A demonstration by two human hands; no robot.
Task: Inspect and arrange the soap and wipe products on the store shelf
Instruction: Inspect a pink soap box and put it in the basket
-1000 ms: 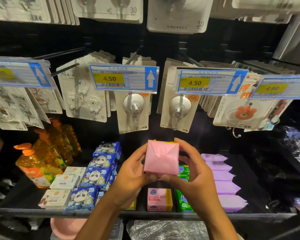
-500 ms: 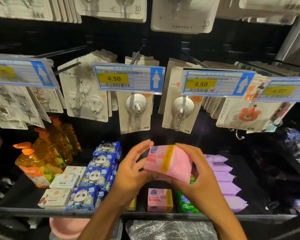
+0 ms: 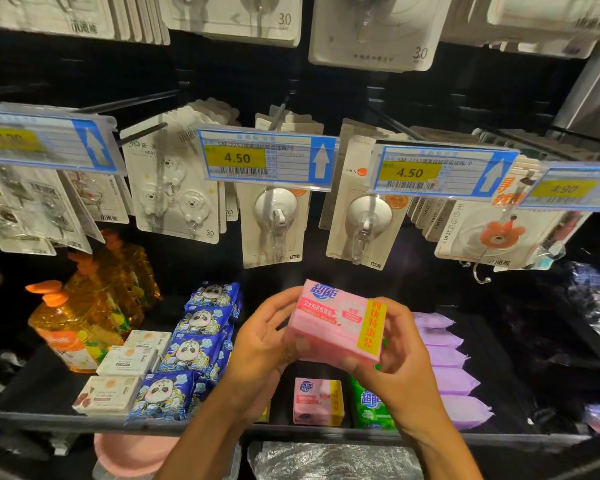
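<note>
The pink soap pack (image 3: 336, 327) has turned since a second ago: then it showed its folded end, now its printed front with the yellow band faces up. Both hands hold it above the shelf (image 3: 49, 419). The left hand (image 3: 260, 344) grips its 9 o'clock end, with the thumb on the lower edge and the fingers (image 3: 284, 301) curved behind. The right hand (image 3: 399, 368) wraps its 3 o'clock end, fingers closed round it.

On the shelf at 6 o'clock from the held pack stands a second pink soap pack (image 3: 317, 401), with a green soap pack (image 3: 368, 400) just beside it. At 3 o'clock runs a row of purple wipe packs (image 3: 454, 379). At 9 o'clock lie blue panda wipe packs (image 3: 187, 355), then white soap boxes (image 3: 125, 362), then orange detergent bottles (image 3: 73, 327).

Farther back, at 12 o'clock, carded suction hooks (image 3: 274, 223) hang behind price tags (image 3: 267, 159) reading 4.50.
</note>
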